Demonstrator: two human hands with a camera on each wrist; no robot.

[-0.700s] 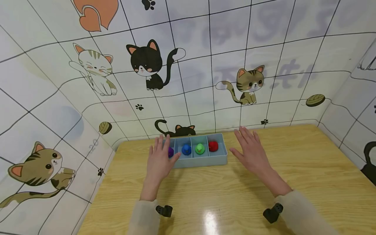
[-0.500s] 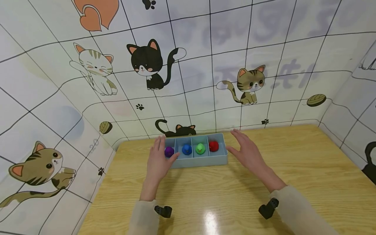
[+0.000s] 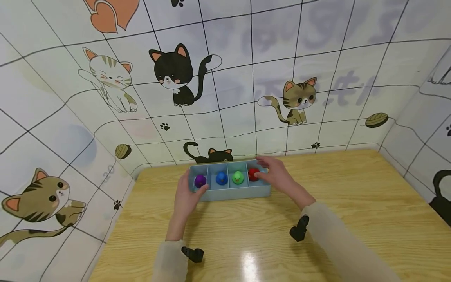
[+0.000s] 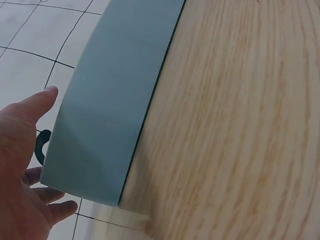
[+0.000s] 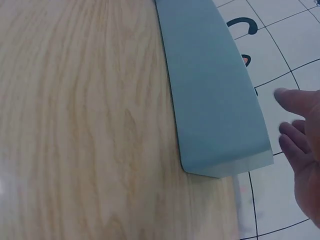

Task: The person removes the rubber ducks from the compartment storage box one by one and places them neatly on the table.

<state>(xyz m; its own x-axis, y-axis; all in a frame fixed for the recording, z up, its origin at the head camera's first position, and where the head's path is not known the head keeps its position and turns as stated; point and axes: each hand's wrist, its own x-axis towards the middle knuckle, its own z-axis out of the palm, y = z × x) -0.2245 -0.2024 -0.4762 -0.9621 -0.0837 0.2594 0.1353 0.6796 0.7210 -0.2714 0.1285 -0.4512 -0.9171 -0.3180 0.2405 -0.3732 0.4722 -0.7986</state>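
A light blue box (image 3: 234,192) with a row of compartments stands on the wooden table. Its compartments hold small toy ducks: a purple duck (image 3: 200,180), a blue duck (image 3: 221,178), a green duck (image 3: 237,178) and a red duck (image 3: 252,174). My left hand (image 3: 185,199) is at the box's left end, thumb by the front rim and fingers along the end wall. Over the right end reaches my right hand (image 3: 280,177), its thumb overlapping the red duck and its fingers near the back rim. In the right wrist view, a gap shows between thumb and fingers of this right hand (image 5: 306,145).
Behind the table (image 3: 338,188) rises a white wall (image 3: 232,86) with a grid and cartoon cats, close to the box's back side. More printed wall stands at left and right. A small black camera sits on each wrist, over beige sleeves (image 3: 338,235).
My right hand has moved left from beside the box to over its right compartment. My left hand has shifted slightly outward, to the box's left end, leaving the purple duck in full view.
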